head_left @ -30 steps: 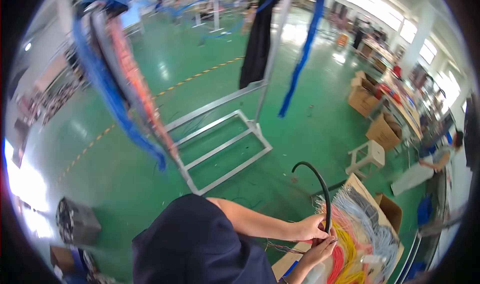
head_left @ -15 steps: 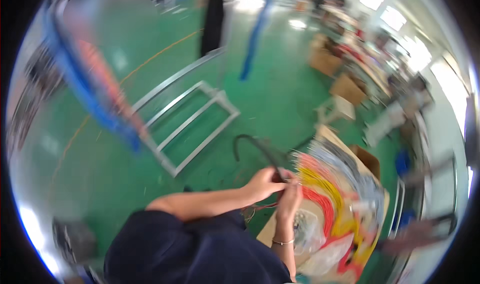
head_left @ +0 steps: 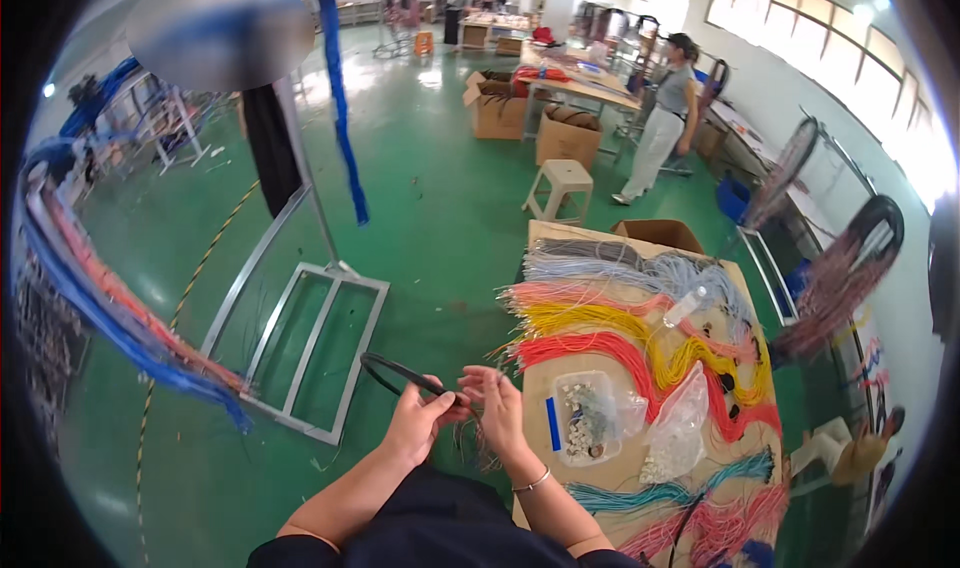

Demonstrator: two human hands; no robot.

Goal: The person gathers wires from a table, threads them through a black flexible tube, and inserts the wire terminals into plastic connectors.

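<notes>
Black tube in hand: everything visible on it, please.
The black tube is slender, smooth-looking and flexible, perhaps rubber or plastic. The left hand grips it; beyond that, it reaches leftward and bends in a hook above the green floor. Whether the right hand touches it is unclear.

Both hands' fingers met on the black tube earlier. Now left-hand fingers hold it; right-hand fingers have moved off, loosely spread just beside its near end. Tube's bent length, previously arched upward, now slants low to the left. View has swung: worktop fuller in frame, teal wires and brown-topped person newly visible.
</notes>
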